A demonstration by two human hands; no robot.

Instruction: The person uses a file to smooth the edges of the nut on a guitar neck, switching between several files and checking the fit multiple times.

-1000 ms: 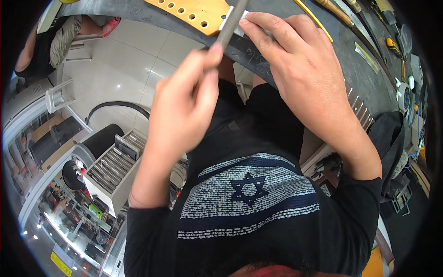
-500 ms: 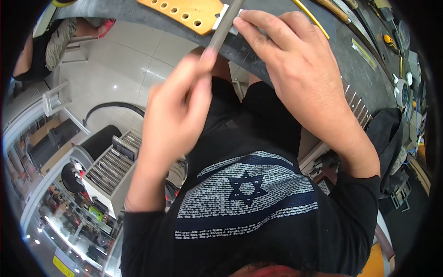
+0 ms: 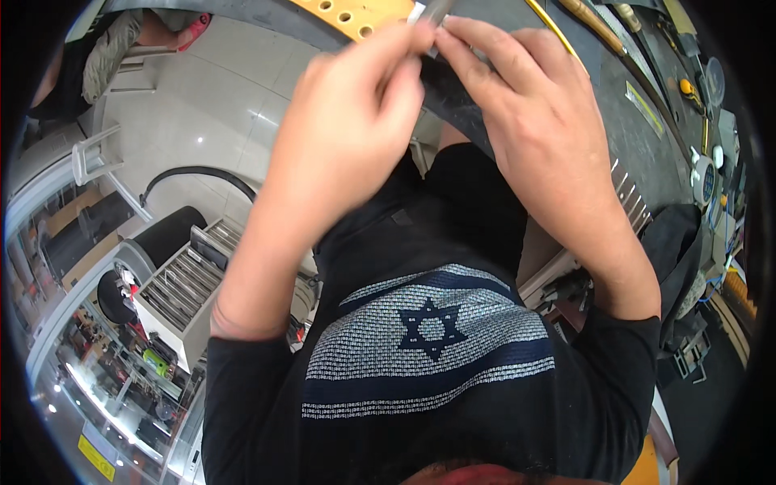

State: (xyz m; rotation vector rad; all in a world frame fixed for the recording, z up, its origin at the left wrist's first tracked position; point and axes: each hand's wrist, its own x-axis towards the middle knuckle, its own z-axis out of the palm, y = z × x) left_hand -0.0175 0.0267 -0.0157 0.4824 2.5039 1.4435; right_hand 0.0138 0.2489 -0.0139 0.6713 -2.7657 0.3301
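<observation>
Gripping a slightly blurry grey bar (image 3: 437, 10) at the top centre of the frame, the left hand (image 3: 352, 125) is wrapping thumb and fingers snugly round it. The right hand (image 3: 537, 113) is bunching its fingertips just beside, but I can't tell what they're pinching, if anything. Left of the bar, a honey-yellow wooden headstock (image 3: 378, 11) is poking in from the top edge, showing round, pale-rimmed holes, with a white bit (image 3: 415, 12) peeking out by its end.

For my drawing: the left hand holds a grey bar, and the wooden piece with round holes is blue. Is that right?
Not blue: the head view shows the wooden piece is yellow-orange. The left hand does hold a grey bar.
</observation>
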